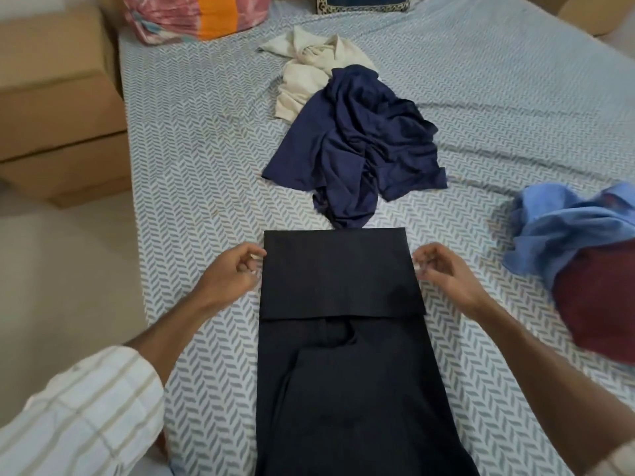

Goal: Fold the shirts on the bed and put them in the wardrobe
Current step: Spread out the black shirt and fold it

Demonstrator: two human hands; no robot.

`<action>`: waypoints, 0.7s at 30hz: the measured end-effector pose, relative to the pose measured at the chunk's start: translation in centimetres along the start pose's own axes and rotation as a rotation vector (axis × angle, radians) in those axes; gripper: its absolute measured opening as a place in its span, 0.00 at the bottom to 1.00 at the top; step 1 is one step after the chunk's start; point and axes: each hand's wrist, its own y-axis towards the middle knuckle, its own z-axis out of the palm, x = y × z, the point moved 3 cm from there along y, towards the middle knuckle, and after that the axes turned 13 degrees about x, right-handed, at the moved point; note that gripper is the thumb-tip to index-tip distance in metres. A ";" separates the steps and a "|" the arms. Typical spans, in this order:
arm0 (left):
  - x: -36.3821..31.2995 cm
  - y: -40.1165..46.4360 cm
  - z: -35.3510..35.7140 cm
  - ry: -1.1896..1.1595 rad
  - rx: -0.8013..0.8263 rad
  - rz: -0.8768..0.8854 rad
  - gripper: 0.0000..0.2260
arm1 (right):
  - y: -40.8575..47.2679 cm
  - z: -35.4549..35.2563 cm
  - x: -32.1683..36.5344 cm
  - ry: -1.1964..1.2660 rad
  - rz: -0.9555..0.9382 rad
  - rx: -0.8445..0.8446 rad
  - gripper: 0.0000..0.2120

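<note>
A black, smooth-woven shirt (338, 338) lies flat along the near middle of the bed, folded into a long narrow panel; its far end is turned back toward the viewer, forming a rectangular flap whose free edge crosses the panel about a third of the way down. The person's left hand (230, 274) sits at the flap's left edge and the right hand (446, 273) at its right edge. Both hands have fingers loosely curled, fingertips at or just beside the cloth; whether either hand actually pinches the fabric cannot be told. A cream sleeve with pale stripes (82, 413) covers the left upper arm.

Just beyond the far fold lies a crumpled navy-blue shirt (357, 146), its nearest tip almost touching the black shirt. Partly beneath its far side lies a rumpled cream-white shirt (305, 70). Near the right edge of the view, a bunched light-blue shirt (563, 221) rests over a dark maroon garment (598, 304).

All lie on a white bedsheet with a grey herringbone pattern (192, 173). At the head of the bed sit a pink, white and orange bundle of cloth (196, 15) and a dark blue cushion with a patterned border (364, 2). Brown cardboard boxes (58, 108) stand left of the bed.
</note>
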 end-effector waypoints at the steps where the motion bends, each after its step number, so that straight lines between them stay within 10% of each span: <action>1: 0.0 0.6 0.0 -0.042 -0.024 -0.030 0.18 | 1.0 0.2 0.2 0.038 0.040 -0.066 0.23; 14: 0.6 7.2 1.0 0.338 -0.346 -0.173 0.13 | 7.4 1.5 0.6 -0.584 0.176 -0.362 0.13; 21: -0.5 5.4 -0.2 -0.197 -0.285 -0.064 0.09 | 6.6 1.1 1.3 -0.189 0.143 -0.241 0.11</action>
